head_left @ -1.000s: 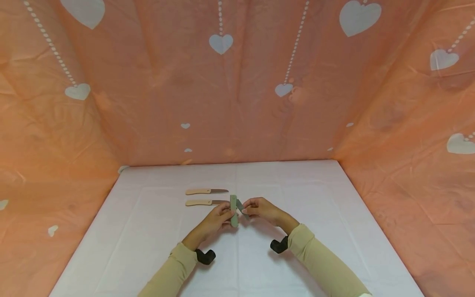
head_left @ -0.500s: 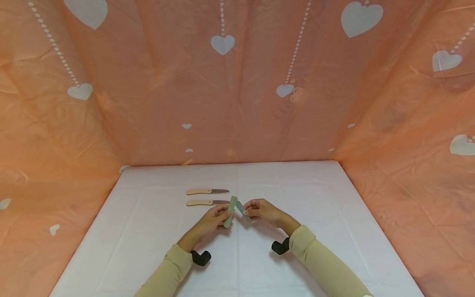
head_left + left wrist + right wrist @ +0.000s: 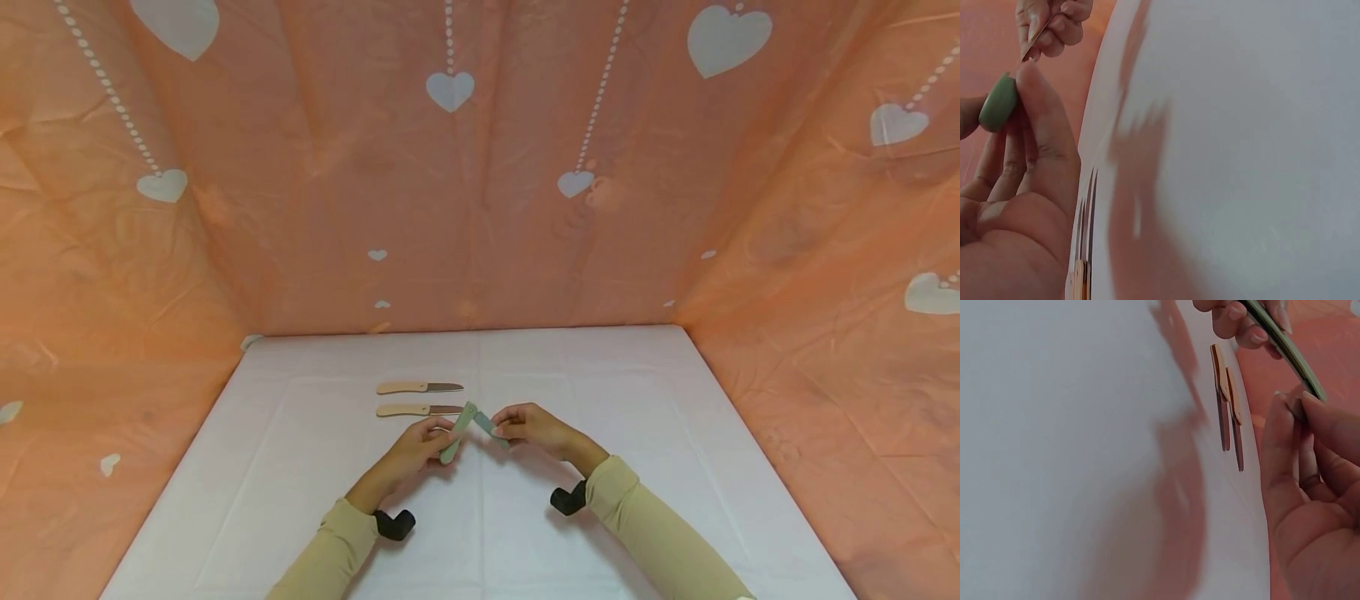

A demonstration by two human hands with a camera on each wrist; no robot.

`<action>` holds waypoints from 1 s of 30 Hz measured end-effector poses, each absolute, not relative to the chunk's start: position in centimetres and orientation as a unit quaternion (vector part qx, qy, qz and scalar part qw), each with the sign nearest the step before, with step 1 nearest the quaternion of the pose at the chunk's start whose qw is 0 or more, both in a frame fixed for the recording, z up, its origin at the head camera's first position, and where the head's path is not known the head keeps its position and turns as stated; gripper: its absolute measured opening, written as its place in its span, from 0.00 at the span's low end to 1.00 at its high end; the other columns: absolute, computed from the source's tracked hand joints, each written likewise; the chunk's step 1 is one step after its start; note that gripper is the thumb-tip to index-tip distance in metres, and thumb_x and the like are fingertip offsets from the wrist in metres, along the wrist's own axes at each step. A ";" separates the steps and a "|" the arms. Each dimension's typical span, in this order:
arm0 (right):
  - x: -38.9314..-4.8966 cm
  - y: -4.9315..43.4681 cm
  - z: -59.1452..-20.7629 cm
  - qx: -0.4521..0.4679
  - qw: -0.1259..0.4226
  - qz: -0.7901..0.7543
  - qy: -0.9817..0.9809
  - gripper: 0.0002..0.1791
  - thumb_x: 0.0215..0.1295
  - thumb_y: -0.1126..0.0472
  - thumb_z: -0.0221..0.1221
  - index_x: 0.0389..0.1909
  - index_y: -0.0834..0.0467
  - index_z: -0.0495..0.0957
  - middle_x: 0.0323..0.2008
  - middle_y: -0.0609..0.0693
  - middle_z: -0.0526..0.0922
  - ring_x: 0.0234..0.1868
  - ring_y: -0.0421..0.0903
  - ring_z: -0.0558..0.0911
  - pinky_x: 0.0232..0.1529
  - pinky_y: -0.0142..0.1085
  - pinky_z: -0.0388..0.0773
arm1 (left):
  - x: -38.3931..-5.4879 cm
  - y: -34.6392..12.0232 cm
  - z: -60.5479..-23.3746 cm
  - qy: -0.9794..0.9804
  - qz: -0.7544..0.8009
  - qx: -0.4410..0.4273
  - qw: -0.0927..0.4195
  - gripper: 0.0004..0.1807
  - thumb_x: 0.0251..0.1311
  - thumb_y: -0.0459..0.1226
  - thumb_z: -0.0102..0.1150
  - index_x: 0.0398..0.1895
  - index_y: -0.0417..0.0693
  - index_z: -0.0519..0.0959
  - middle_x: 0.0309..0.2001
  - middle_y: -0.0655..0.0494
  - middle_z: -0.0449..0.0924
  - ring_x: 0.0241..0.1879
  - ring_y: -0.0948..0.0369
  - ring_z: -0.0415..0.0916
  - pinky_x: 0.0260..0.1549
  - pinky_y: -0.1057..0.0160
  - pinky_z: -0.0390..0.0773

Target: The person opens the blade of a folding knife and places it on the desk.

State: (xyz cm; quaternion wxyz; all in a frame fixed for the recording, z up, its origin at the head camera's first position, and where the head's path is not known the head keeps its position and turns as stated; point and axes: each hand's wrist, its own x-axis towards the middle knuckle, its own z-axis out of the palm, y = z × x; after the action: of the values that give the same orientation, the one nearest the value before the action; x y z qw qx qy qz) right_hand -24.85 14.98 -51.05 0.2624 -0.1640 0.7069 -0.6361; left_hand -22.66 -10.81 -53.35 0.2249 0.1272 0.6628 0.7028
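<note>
Above the table a green folding knife [image 3: 466,415] is held between both hands, its blade part-way out from the handle at an angle. My left hand [image 3: 417,444] pinches the green handle between thumb and fingers; the handle's end [image 3: 999,103] shows in the left wrist view. The blade [image 3: 484,422] is pinched by my right hand [image 3: 536,428], and most of it is hidden by the fingers in the right wrist view. Just beyond the left hand lie two folding knives with tan handles, a farther one [image 3: 402,387] and a nearer one [image 3: 402,410], both with blades out pointing right.
A white cloth [image 3: 600,375] covers the table. Orange curtains [image 3: 480,208] with pale hearts stand behind it and at both sides. A black wrist mount [image 3: 395,525] sits on the left wrist and another black mount [image 3: 568,498] on the right.
The left hand has moved left and slightly toward the person, swinging the green handle from upright to slanted, so the angle between handle and blade has widened. The right hand has barely moved.
</note>
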 end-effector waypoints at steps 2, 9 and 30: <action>-24.8 15.0 -51.2 -0.165 0.263 -0.633 0.709 0.13 0.61 0.66 0.59 0.45 0.69 0.75 0.36 0.56 0.79 0.36 0.46 0.77 0.40 0.38 0.77 | -22.6 -11.2 -53.5 0.665 0.698 0.137 0.228 0.21 0.64 0.39 0.55 0.52 0.33 0.67 0.44 0.32 0.75 0.37 0.52 0.77 0.37 0.54 0.79; -24.6 15.0 -51.6 -0.168 0.270 -0.625 0.713 0.14 0.63 0.65 0.58 0.45 0.69 0.75 0.38 0.60 0.79 0.37 0.47 0.76 0.41 0.39 0.77 | -22.4 -12.0 -53.7 0.662 0.692 0.162 0.237 0.19 0.65 0.38 0.53 0.51 0.32 0.68 0.43 0.33 0.76 0.36 0.55 0.77 0.34 0.60 0.79; -24.4 15.4 -52.1 -0.210 0.293 -0.584 0.727 0.13 0.62 0.62 0.59 0.43 0.66 0.77 0.34 0.54 0.79 0.34 0.43 0.75 0.38 0.35 0.76 | -22.1 -14.1 -53.0 0.688 0.639 0.204 0.276 0.17 0.64 0.39 0.54 0.50 0.34 0.74 0.42 0.32 0.77 0.37 0.53 0.77 0.32 0.62 0.79</action>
State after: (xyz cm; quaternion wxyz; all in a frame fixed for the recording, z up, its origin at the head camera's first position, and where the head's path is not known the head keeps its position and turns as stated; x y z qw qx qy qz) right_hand -24.39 15.37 -52.15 0.2927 -0.2097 0.7275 -0.5841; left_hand -22.13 -14.13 -53.05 0.2759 0.2042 0.6880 0.6394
